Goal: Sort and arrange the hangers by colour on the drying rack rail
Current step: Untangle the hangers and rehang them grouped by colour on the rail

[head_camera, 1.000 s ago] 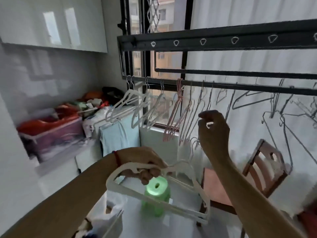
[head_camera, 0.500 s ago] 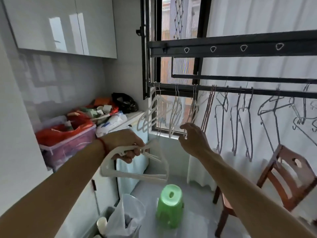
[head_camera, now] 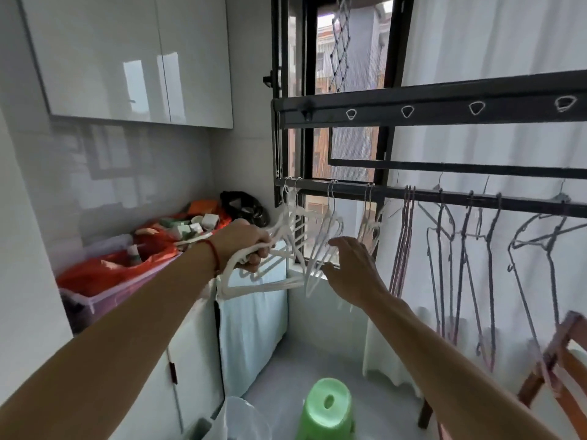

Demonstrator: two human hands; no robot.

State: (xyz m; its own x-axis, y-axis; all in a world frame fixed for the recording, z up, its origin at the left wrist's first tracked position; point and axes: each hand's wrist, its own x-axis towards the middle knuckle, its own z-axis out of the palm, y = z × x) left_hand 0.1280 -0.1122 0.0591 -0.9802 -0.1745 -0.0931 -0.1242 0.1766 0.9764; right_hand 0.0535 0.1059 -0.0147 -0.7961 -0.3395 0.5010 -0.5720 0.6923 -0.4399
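My left hand (head_camera: 247, 246) grips a bundle of white plastic hangers (head_camera: 263, 282), raised beside the left end of the black drying rack rail (head_camera: 451, 195). Several white hangers (head_camera: 330, 230) hang on that left end. My right hand (head_camera: 352, 268) is spread with fingers apart just below and in front of them, holding nothing. Further right on the rail hang pink hangers (head_camera: 404, 236), then several dark wire hangers (head_camera: 470, 255).
A counter on the left carries a plastic bin with orange bags and clutter (head_camera: 127, 265). A green stool (head_camera: 327, 408) stands on the floor below. A wooden chair (head_camera: 559, 360) is at the right edge. White curtain (head_camera: 476, 58) behind the rack.
My left hand has lifted the white hanger bundle up and right toward the rail's left end. My right hand dropped from the rail and shifted left, fingers now spread.
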